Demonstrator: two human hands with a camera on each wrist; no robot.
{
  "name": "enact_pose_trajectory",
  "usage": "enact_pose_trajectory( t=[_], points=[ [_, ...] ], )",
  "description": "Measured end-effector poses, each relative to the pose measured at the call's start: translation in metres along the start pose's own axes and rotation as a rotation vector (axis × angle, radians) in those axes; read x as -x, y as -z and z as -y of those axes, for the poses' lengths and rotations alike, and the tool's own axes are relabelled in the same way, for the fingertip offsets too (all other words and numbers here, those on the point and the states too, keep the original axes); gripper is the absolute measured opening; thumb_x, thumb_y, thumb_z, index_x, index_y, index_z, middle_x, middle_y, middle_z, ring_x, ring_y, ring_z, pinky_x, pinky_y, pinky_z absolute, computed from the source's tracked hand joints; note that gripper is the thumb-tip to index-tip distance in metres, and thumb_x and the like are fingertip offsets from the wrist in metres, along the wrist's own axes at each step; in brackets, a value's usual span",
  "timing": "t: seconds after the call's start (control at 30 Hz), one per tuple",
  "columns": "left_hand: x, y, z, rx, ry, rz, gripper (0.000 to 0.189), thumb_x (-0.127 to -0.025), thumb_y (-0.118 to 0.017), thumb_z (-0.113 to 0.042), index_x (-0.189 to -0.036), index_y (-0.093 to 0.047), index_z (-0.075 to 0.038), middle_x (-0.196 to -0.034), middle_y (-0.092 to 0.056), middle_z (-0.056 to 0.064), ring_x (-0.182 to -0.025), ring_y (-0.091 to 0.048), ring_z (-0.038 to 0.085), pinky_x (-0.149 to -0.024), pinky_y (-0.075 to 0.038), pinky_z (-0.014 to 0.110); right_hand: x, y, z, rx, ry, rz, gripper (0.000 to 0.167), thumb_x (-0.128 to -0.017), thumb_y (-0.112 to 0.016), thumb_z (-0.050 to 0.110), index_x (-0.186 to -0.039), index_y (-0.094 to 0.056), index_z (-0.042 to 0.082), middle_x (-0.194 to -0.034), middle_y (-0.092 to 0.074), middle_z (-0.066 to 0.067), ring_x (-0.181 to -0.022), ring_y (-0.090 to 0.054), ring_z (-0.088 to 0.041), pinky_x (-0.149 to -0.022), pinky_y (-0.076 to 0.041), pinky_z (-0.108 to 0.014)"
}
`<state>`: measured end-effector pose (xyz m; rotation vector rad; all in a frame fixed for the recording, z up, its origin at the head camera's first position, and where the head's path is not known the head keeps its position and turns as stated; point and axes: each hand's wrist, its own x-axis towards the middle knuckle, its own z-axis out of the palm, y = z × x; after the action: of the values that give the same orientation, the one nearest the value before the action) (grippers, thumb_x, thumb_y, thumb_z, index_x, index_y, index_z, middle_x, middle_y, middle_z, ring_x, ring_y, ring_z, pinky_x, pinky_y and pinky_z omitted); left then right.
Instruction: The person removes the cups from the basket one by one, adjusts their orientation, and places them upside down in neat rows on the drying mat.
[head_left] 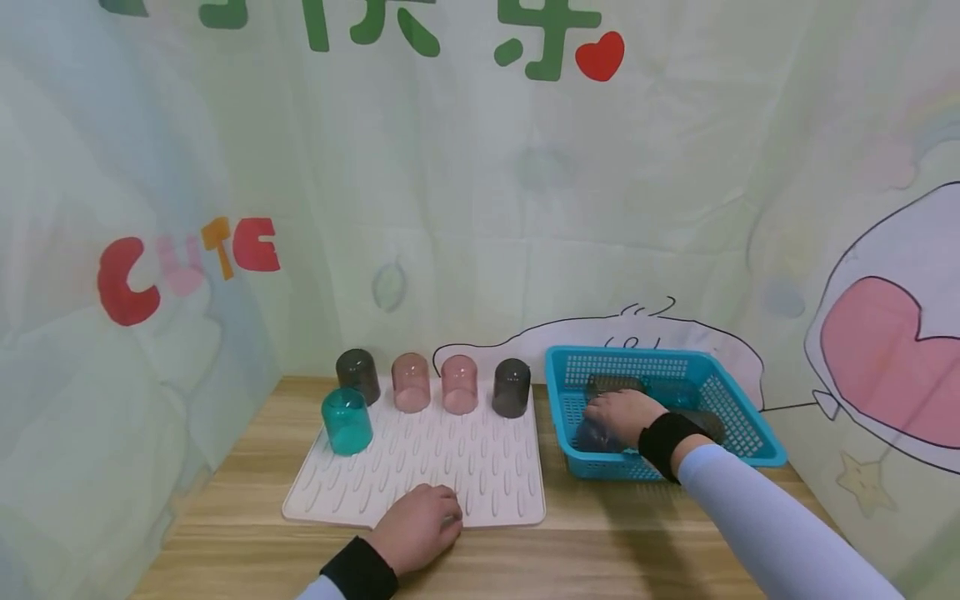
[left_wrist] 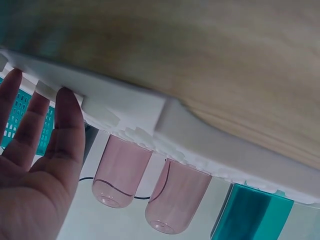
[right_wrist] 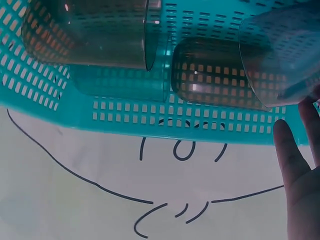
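Note:
My left hand (head_left: 420,527) rests at the front edge of a white ridged drying mat (head_left: 420,475), its fingers spread in the left wrist view. Inside a blue perforated basket (head_left: 757,433), my right hand (head_left: 624,414) reaches down to a bluish see-through cup (right_wrist: 282,55). Its fingertips are right at that cup's rim, with the fingers fairly straight; the thumb is hidden. Two dark grey cups, one at the basket's left end of the row (head_left: 512,389), two pink cups (head_left: 459,386) and a teal cup (head_left: 347,423) stand upside down on the mat.
Other cups lie on their sides in the basket, including a brownish-grey one (right_wrist: 217,72) and a larger smoky one (right_wrist: 95,35). The wooden table (head_left: 600,550) ends at a printed cloth backdrop (head_left: 637,208) behind the mat and basket.

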<state>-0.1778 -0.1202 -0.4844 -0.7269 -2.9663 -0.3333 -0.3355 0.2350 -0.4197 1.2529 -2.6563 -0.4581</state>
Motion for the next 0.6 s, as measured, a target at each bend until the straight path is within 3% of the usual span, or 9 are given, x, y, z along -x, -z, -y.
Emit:
enact_pose_trajectory(
  t=[0.23, 0.37, 0.6],
  points=[
    [-0.001, -0.002, 0.000, -0.004, 0.009, 0.003, 0.010, -0.094, -0.070, -0.029, -0.092, -0.076, -0.021, -0.095, -0.070, -0.007, -0.084, -0.062, 0.013, -0.080, -0.056, 0.034, 0.009, 0.018, -0.006, -0.230, -0.119, 0.019, 0.062, -0.077, -0.091, 0.020, -0.131, -0.062, 0.014, -0.131, -0.068, -0.007, -0.121, -0.063, -0.029, -0.103, -0.055, -0.047],
    [-0.001, -0.003, 0.000, -0.006, 0.010, 0.000, 0.010, -0.094, -0.070, -0.029, -0.093, -0.075, -0.021, -0.096, -0.071, -0.006, -0.085, -0.062, 0.014, -0.081, -0.056, 0.035, 0.015, 0.025, -0.008, -0.273, -0.157, -0.016, 0.066, -0.076, -0.091, 0.028, -0.133, -0.060, 0.015, -0.125, -0.068, -0.002, -0.116, -0.064, -0.024, -0.099, -0.057, -0.044],
    [-0.002, -0.003, 0.001, 0.001, 0.018, 0.017, 0.011, -0.094, -0.069, -0.030, -0.093, -0.075, -0.021, -0.098, -0.071, -0.005, -0.087, -0.063, 0.014, -0.083, -0.057, 0.036, 0.024, 0.036, -0.010, -0.365, -0.201, -0.073, 0.069, -0.077, -0.090, 0.029, -0.136, -0.058, 0.014, -0.125, -0.068, -0.001, -0.115, -0.064, -0.022, -0.100, -0.056, -0.045]
  ],
)
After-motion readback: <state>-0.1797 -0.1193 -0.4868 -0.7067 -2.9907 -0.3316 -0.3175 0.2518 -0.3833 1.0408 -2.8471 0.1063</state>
